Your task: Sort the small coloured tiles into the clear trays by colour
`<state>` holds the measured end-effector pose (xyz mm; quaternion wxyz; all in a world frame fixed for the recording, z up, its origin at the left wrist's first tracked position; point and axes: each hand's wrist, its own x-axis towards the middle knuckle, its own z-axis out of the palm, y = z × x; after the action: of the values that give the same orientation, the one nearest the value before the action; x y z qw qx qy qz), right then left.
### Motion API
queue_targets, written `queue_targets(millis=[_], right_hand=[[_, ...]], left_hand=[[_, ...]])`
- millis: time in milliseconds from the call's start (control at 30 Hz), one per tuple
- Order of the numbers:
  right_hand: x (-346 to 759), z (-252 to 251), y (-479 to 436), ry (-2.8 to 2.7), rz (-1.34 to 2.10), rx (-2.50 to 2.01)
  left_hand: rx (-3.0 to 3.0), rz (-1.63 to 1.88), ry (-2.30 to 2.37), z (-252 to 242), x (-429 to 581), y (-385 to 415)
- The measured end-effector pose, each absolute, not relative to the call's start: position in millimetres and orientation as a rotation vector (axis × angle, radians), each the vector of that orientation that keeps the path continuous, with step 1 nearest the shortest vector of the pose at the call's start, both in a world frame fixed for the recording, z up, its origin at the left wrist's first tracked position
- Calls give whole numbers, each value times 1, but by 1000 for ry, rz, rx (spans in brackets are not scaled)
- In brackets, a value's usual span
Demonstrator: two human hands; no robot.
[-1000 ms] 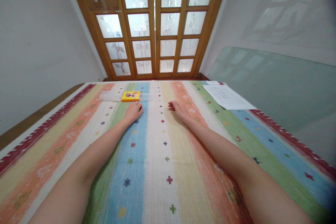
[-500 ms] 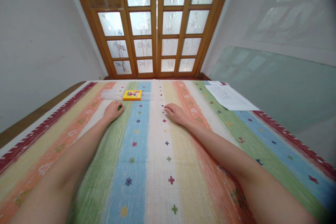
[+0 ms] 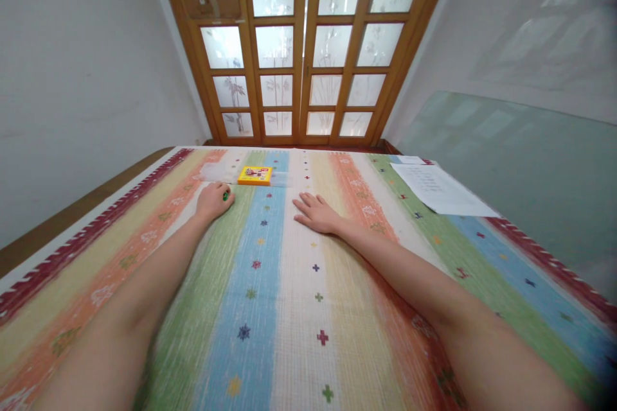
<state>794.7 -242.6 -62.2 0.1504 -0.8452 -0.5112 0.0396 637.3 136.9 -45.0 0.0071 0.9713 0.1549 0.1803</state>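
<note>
My left hand (image 3: 212, 203) rests on the striped tablecloth (image 3: 260, 282) with its fingers curled around a small green object (image 3: 226, 195). Only a bit of that object shows, so its kind is unclear. Beyond the hand, slightly to its right, lies a flat yellow box (image 3: 254, 175) with printed pictures. Clear plastic (image 3: 215, 172) sticks out on both sides of the box. Palm down on the cloth, my right hand (image 3: 318, 214) holds nothing and has its fingers spread toward the left. A gap separates it from the box.
Printed paper sheets (image 3: 436, 189) lie at the far right of the table. A greenish glass-like panel (image 3: 520, 160) leans by the right wall. Wooden doors with glass panes (image 3: 303, 77) stand behind the table's far edge.
The fingers of my right hand have spread out and the hand now lies flatter. My left hand keeps its curl around the green object. The whole view has shifted slightly.
</note>
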Motion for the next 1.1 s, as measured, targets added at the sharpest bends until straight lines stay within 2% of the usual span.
queue_targets(millis=[400, 733, 1100], right_hand=[[798, -61, -240, -1378, -49, -2384], [821, -56, -183, -1134, -118, -2511], [816, -57, -148, -1115, -96, -2553]], left_hand=[[2938, 505, 443, -54, 643, 154], [2924, 541, 464, -51, 644, 155], [2952, 561, 509, -49, 643, 159]])
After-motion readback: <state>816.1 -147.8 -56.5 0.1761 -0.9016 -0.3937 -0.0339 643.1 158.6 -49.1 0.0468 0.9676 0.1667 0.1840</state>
